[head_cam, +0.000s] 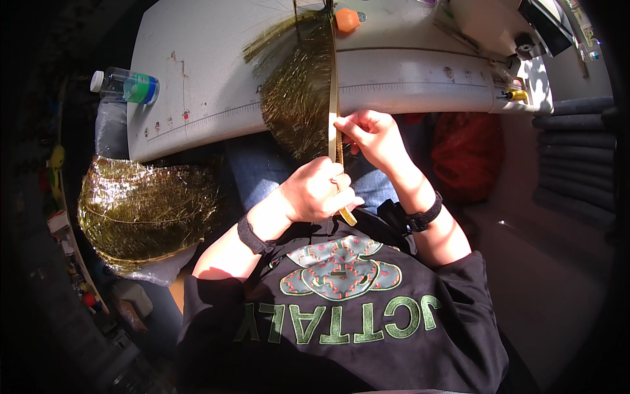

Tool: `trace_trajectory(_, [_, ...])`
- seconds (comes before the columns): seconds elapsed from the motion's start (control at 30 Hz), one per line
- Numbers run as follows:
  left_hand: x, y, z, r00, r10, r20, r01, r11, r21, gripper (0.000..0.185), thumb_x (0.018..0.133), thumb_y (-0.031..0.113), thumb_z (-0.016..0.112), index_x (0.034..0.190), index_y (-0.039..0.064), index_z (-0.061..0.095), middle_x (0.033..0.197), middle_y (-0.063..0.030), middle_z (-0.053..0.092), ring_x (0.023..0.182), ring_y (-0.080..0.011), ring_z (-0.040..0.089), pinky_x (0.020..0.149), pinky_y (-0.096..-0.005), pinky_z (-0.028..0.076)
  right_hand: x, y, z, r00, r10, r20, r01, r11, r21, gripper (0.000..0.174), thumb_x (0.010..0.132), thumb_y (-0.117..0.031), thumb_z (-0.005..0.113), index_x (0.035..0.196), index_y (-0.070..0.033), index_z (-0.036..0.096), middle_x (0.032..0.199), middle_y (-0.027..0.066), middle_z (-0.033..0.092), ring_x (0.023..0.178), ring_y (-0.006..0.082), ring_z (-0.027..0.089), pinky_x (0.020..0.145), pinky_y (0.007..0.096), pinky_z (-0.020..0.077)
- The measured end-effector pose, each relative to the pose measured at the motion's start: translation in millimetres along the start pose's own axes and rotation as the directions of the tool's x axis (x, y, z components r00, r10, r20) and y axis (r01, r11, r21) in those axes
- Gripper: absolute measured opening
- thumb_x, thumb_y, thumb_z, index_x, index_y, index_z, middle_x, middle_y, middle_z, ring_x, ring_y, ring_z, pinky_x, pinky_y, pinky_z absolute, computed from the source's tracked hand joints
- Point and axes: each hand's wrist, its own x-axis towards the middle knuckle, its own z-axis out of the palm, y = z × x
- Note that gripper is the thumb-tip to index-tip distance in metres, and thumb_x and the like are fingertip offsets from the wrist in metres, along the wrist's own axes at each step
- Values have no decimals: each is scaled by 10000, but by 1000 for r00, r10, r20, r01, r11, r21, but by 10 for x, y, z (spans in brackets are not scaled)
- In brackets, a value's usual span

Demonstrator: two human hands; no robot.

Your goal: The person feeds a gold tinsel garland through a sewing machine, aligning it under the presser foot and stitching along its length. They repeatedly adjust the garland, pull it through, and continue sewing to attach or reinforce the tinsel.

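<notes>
A band of gold-green tinsel fringe (300,93) hangs from the top of the view over the front edge of the white sewing-machine table (211,88). Along its right side runs a pale flat strip (332,101). Above my lap, my left hand (320,192) is closed around the lower part of the strip, and a short glittery gold end (348,216) sticks out below the fingers. Higher and to the right, my right hand (371,133) pinches the strip's right edge between thumb and fingers. The far end of the fringe is cut off by the picture's top.
A plastic bottle (128,86) lies at the table's left edge. Below it sits a big heap of gold tinsel (142,212) on clear plastic. An orange hexagonal object (347,20) stands near the fringe top. To the right are a yellow-handled screwdriver (514,95), a red bag (465,157) and stacked dark fabric (576,152).
</notes>
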Motion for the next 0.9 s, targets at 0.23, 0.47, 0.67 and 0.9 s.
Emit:
trace_trajectory(0.23, [-37, 14, -1, 1000, -23, -13, 23, 1000, 13, 299, 780, 296, 809, 710, 140, 564, 724, 0, 533, 749, -202, 583, 686, -328, 474, 51, 144, -51, 997, -75, -6, 75, 997, 21, 226, 1030, -239, 680, 973, -22, 714, 731, -2, 657, 575, 58, 558, 524, 226, 470])
trace_trajectory(0.47, [-83, -3, -71, 999, -41, 6, 41, 999, -15, 277, 740, 268, 808, 671, 150, 567, 693, 16, 514, 701, -180, 549, 675, -324, 468, 3, 45, -25, 998, 22, -54, -17, 995, 99, 248, 1026, -252, 689, 955, -15, 705, 682, 10, 647, 519, 62, 543, 479, 218, 432])
trace_trajectory(0.67, [-68, -23, -40, 999, -21, -25, 21, 1000, -22, 249, 732, 262, 805, 680, 150, 589, 688, 24, 514, 688, -170, 540, 655, -316, 453, 15, -50, 63, 996, -61, -59, 64, 997, 43, 226, 1009, -229, 709, 938, -15, 699, 659, 13, 648, 473, 63, 537, 454, 224, 418])
trace_trajectory(0.9, [-96, -10, -35, 999, -34, -28, 33, 999, -29, 220, 743, 243, 798, 702, 151, 603, 696, 22, 526, 694, -175, 545, 650, -320, 450, 40, 0, 41, 996, -74, -50, 78, 995, 64, 196, 1020, -192, 687, 935, -16, 670, 657, 10, 618, 485, 57, 507, 457, 226, 403])
